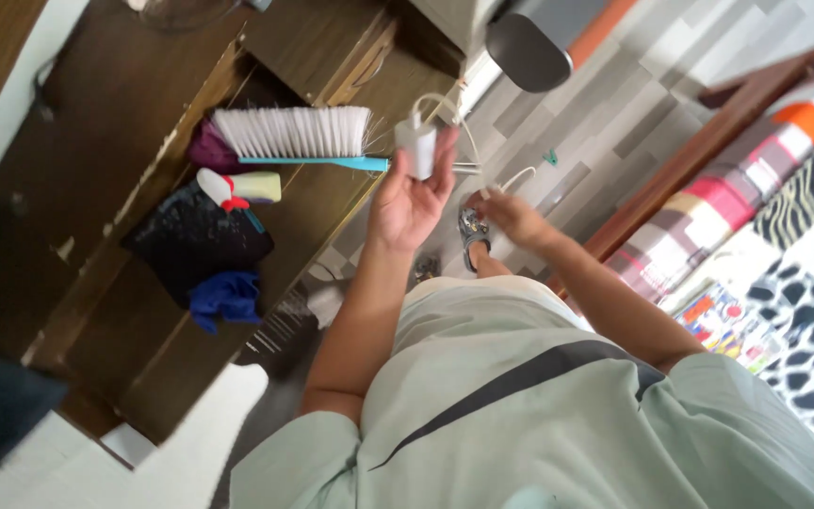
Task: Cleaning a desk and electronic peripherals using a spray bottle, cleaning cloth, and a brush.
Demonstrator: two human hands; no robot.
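A small white plastic charger block is pinched by left hand fingertips; its thin white cable is gripped beside it by right hand

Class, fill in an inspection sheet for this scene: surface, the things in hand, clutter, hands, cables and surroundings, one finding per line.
Surface: dark wooden desk, worn at the edges.
Things in hand: white charger block with its white cable.
Clutter: brush with white bristles and a teal handle, spray bottle, black cloth, blue cloth.
Hands: left hand holds the charger block; right hand pinches the cable.
Cables: the white cable loops from the block to the right hand.
Surroundings: grey patterned floor, striped bedding, sandalled foot.
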